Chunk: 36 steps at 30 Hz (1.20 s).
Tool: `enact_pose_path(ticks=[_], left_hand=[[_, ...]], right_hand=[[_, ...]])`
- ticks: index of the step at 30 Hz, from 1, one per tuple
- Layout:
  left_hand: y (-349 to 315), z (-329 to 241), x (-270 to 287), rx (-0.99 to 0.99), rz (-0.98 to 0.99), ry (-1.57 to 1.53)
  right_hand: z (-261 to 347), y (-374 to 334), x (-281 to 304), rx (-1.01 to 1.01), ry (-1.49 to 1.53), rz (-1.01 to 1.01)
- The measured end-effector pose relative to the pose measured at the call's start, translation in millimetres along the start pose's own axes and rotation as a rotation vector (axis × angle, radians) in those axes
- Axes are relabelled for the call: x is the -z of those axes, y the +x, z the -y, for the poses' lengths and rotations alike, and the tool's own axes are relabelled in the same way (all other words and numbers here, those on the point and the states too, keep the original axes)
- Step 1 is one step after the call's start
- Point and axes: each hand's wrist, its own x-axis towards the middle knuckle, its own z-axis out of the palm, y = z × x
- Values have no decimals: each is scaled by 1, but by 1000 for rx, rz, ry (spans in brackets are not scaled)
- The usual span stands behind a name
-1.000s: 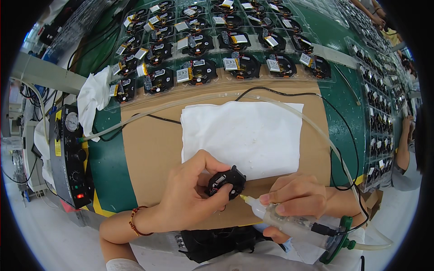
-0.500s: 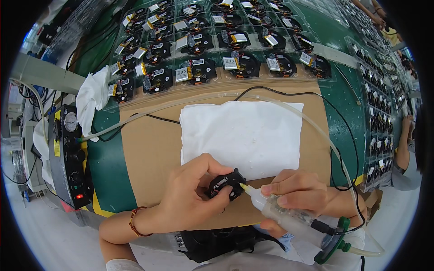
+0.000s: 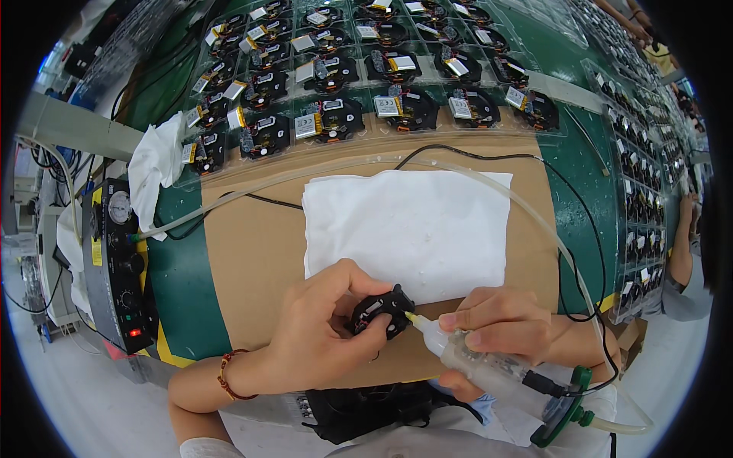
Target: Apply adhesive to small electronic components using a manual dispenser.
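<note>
My left hand [image 3: 324,324] pinches a small black round electronic assembly [image 3: 384,311] between thumb and fingers, above the near part of the cardboard. A glue dispensing syringe [image 3: 477,360] with a white nozzle and yellowish tip is gripped in my right hand [image 3: 500,327]. Its tip meets, or nearly meets, the right edge of the assembly; exact contact is too small to tell. A green cap [image 3: 563,408] closes the back of the syringe, where a clear hose joins it. Just beyond the hands lies a folded white cloth [image 3: 405,229] with small specks on it.
Clear trays [image 3: 458,130] of similar black assemblies with silver batteries fill the far side; more stand at right. At left are a dispenser control box [image 3: 118,259] with a gauge and a crumpled white cloth [image 3: 155,164]. A hose [image 3: 527,204] and black cable cross the cardboard [image 3: 252,267].
Almost nothing differs. Both hands, the assembly and the syringe keep nearly the same place, with only a tiny shift at the syringe.
</note>
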Motion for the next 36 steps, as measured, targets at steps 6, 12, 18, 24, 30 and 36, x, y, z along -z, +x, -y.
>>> enact_pose_path(ticks=[6, 12, 18, 24, 30, 36], left_hand=[[-1, 0, 0, 20, -7, -17], [1, -2, 1, 7, 9, -13], [0, 0, 2, 10, -7, -4], [0, 0, 0, 2, -2, -16], [0, 0, 1, 12, -9, -23], [0, -2, 1, 30, -3, -28]], right_hand=[[-2, -1, 2, -10, 1, 9], [1, 2, 4, 3, 7, 18], [-4, 0, -2, 33, 17, -23], [0, 0, 2, 19, -35, -12], [-3, 1, -2, 41, 10, -11], [-2, 3, 1, 31, -20, 6]])
